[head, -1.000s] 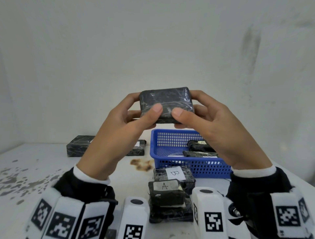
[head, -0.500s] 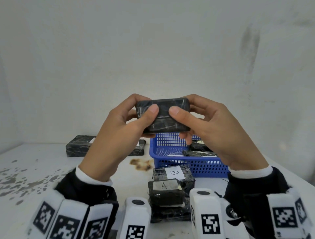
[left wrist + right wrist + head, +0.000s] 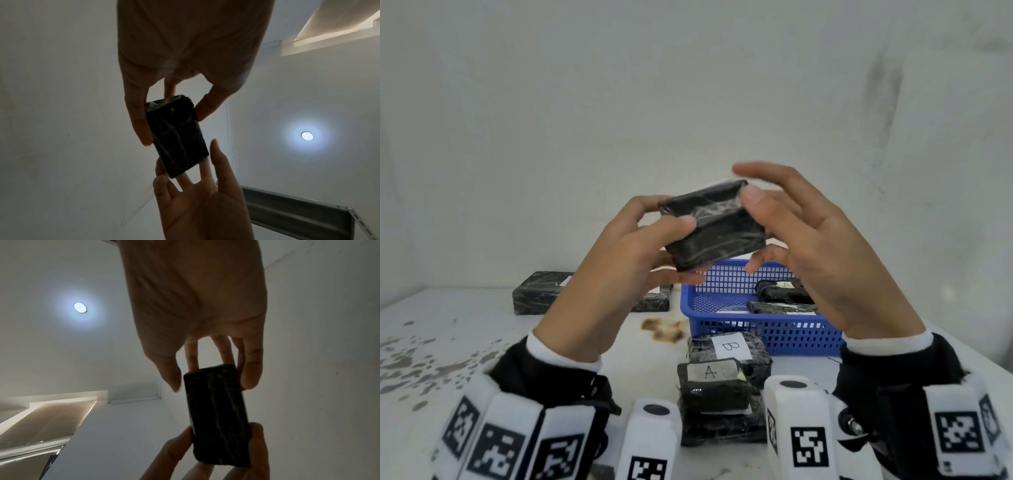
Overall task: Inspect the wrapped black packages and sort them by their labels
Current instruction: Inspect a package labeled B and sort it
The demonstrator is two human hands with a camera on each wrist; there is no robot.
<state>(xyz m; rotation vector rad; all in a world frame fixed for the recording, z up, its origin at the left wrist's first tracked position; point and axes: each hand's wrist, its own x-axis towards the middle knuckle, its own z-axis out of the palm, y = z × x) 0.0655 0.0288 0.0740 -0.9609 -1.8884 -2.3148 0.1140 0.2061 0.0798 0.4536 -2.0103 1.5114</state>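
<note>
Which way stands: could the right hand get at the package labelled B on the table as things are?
Probably yes: the right hand looks loose on the held package, and package B lies uncovered below.

The head view is evenly and softly lit. Both wrist views are dim and backlit by a glaring ceiling lamp; the hands are silhouetted, with motion blur in the right wrist view.

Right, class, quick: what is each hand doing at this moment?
Left hand: grips the wrapped black package between thumb and fingers.
Right hand: open, fingers spread, tips touching the package's end.
</note>
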